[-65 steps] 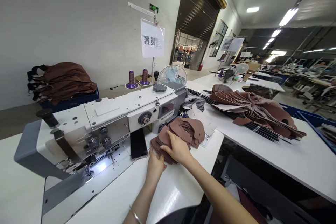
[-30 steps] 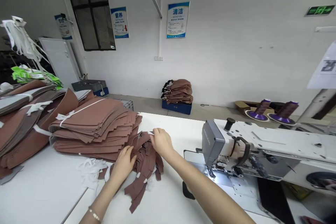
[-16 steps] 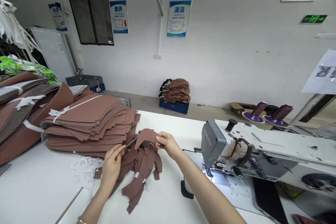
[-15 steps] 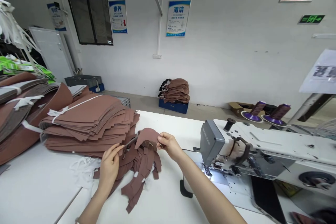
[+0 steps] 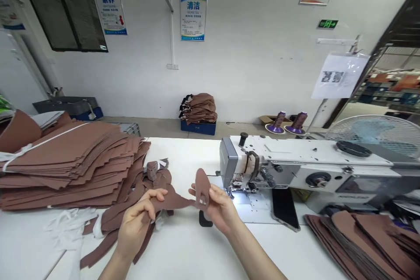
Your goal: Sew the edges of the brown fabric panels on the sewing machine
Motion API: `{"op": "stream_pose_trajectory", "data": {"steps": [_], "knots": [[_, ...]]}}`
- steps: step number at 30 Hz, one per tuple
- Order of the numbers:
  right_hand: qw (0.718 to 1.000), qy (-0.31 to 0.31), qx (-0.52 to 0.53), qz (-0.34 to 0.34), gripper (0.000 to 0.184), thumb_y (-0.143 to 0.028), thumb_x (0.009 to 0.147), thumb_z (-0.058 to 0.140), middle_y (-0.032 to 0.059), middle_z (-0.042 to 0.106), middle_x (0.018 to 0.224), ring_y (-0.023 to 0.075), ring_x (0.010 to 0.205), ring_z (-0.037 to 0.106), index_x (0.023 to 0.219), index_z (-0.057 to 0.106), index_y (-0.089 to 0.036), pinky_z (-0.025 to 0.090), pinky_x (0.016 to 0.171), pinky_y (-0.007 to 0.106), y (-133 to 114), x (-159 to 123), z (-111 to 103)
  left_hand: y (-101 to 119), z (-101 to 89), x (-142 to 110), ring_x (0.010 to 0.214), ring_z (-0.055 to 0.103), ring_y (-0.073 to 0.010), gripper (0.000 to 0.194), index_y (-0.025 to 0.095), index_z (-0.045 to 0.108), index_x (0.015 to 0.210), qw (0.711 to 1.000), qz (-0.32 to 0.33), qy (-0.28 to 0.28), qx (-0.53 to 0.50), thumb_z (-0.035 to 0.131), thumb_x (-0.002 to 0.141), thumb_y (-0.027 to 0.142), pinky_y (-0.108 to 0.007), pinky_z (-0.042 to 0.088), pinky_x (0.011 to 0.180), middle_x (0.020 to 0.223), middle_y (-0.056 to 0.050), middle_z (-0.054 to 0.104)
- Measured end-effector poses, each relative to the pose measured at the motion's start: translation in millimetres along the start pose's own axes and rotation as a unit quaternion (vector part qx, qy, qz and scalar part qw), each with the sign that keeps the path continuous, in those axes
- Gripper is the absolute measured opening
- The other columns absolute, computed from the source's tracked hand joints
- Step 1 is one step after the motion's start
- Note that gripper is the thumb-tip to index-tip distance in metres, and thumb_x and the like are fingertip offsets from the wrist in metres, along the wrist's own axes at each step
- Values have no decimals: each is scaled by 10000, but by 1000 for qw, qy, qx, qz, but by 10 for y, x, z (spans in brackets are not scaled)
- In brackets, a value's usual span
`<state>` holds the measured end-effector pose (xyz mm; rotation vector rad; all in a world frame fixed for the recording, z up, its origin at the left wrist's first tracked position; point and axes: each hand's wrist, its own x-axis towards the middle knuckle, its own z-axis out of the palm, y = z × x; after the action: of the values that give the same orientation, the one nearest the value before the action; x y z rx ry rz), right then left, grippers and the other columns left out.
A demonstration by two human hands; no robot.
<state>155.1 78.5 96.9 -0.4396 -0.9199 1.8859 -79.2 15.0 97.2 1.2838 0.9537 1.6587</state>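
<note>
Both my hands hold one brown cut fabric piece point(image 5: 177, 201) above the white table point(image 5: 197, 253). My left hand point(image 5: 136, 223) pinches its left end, fingers closed on it. My right hand point(image 5: 218, 208) grips its right end, which stands upright as a rounded tab. Behind my left hand lies a loose heap of similar small brown pieces point(image 5: 131, 201). The sewing machine point(image 5: 295, 166) stands just right of my right hand, with its lit needle area near my fingers.
A tall stack of large brown panels point(image 5: 65, 166) tied with white tape fills the table's left. More brown pieces point(image 5: 364, 236) lie at the lower right. A small fan point(image 5: 370, 133) and two purple thread cones point(image 5: 288, 122) stand behind the machine. White tape scraps point(image 5: 65, 227) lie near the left front.
My hands lifted one brown piece off the heap and carried it right, toward the sewing machine. The view has swung right, so the fan and the right pile now show.
</note>
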Motion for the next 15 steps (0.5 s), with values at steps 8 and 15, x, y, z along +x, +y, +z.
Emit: {"op": "stream_pose_trajectory", "data": {"steps": [8, 15], "knots": [[993, 53, -13, 100, 326, -387, 629, 812, 42, 630, 674, 156, 624, 580, 658, 583, -156, 490, 631, 310, 292, -305, -56, -203, 329, -158, 884, 542, -275, 353, 189, 552, 480, 996, -56, -51, 53, 605, 760, 397, -375, 457, 810, 730, -87, 566], [985, 130, -98, 56, 431, -504, 659, 756, -37, 495, 515, 77, 449, 399, 638, 469, -182, 292, 462, 194, 911, -65, 163, -467, 328, -345, 952, 581, -234, 393, 225, 661, 987, 946, -209, 52, -243, 766, 667, 428, -350, 484, 821, 1029, -89, 632]]}}
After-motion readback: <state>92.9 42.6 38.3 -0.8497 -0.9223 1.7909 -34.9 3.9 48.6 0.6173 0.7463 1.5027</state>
